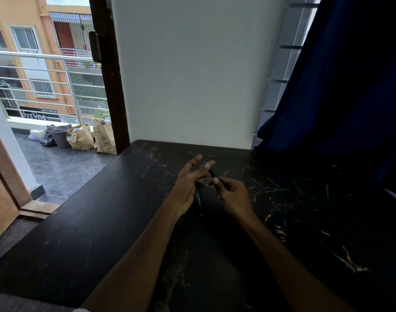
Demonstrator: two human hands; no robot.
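Observation:
Both of my hands are above the middle of a dark, scratched table (102, 221). My right hand (234, 195) pinches a thin dark pen (212, 173) whose tip points away, toward the wall. My left hand (190, 183) is beside it with its fingers spread and straight, one fingertip touching the pen near its bluish tip. A second dark pen-like object (198, 202) with pale lettering lies on the table between my two wrists, partly hidden by my left hand.
A white wall (192, 75) stands just behind the table. A dark blue curtain (350, 75) hangs at the right. At the left an open door leads to a balcony with paper bags (103, 137), a grey bucket (61, 138) and a metal railing (46, 82).

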